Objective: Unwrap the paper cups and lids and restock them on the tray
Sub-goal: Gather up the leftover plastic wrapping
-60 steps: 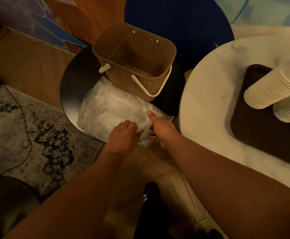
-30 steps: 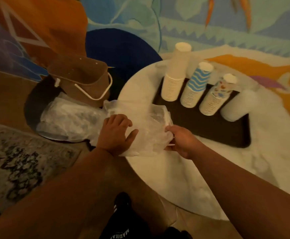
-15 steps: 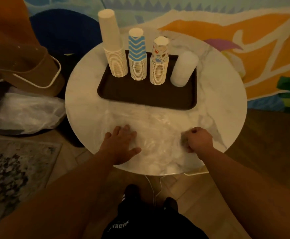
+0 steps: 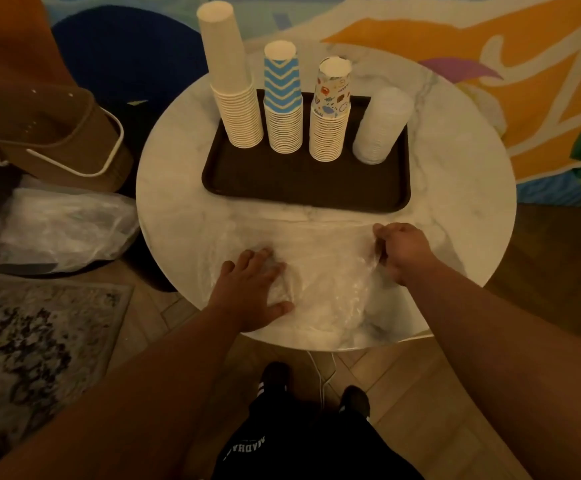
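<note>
My left hand [image 4: 252, 292] presses flat, fingers spread, on the plastic-wrapped pack [image 4: 320, 271] lying on the tabletop [image 4: 455, 188] before the tray [image 4: 303, 188]. My right hand [image 4: 401, 252] pinches the wrap. A hard pull could send the contents over the near edge.

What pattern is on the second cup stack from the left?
Blue and white zigzag, clear in the head view.
</note>
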### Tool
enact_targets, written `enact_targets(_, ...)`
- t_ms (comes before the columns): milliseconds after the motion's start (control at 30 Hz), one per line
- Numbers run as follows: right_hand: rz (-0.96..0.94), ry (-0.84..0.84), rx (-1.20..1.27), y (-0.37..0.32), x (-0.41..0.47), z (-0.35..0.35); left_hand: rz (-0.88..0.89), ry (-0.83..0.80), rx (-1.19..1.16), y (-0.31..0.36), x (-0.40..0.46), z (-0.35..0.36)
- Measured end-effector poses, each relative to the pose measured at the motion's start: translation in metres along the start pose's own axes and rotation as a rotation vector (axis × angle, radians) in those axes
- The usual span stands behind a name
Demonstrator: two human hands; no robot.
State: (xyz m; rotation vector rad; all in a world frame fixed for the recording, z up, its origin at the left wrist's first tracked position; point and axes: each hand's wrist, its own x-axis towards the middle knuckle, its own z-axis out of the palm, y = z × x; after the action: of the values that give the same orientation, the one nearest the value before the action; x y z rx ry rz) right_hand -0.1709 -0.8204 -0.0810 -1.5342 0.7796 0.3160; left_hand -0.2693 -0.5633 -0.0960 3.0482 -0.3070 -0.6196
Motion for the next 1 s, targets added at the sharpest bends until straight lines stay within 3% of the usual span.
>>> enact_targets(67,-0.001,0.001,0.015,0.0,0.002,-0.002,0.002,0.009,0.011,0.001,0.0,0.001)
enact_targets(167,0.098,-0.167,-0.007,0.0,-0.003,0.005,0.011,0.012,0.026,0.0,0.0,0.002)
enact_targets(233,0.009,-0.2,-0.13,0.001,-0.004,0.011,0.014,0.015,0.018,-0.001,0.0,0.002)
enact_targets(533,-0.269,0.064,-0.124,0.0,-0.008,0.01,0.047,0.043,-0.004,-0.003,0.003,-0.015)
enact_targets(667,-0.715,0.223,-0.43,0.006,-0.026,0.01,0.156,0.43,-0.12,0.016,0.017,-0.025)
enact_targets(700,-0.817,0.198,-0.504,0.011,-0.031,0.011,0.216,0.44,-0.155,0.025,0.025,-0.026)
enact_targets(767,-0.942,0.101,-0.663,0.022,-0.037,0.02,0.259,0.278,-0.154,0.041,0.039,-0.021)
enact_targets(833,-0.929,-0.072,-0.908,0.032,-0.042,0.035,0.173,0.138,-0.116,0.043,0.052,-0.011)
enact_targets(900,-0.812,-0.184,-1.231,0.045,-0.044,0.049,0.057,0.116,-0.075,0.028,0.059,0.0)
enact_targets(1000,-0.669,-0.2,-1.455,0.065,-0.039,0.051,-0.064,0.12,-0.021,-0.012,0.057,0.013)
